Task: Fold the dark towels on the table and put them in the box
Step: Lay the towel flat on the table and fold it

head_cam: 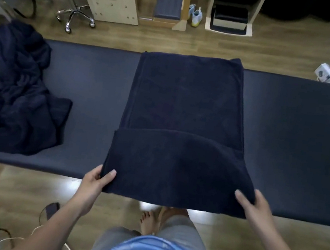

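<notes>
Both hands, left hand (96, 180) and right hand (251, 202), have fingers clamped on the dark navy terry towel's (188, 98) near corners at the table's (296, 128) near edge. Long axis runs straight away toward the far edge. Next fold likely goes forward.

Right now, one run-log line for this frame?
step: folding | hands: left and right grip near corners of towel | near edge lifted | pile unfolded on table | box: unseen

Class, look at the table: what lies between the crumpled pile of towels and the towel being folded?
Nothing: in the head view, only bare table separates the crumpled pile from the towel.
</notes>
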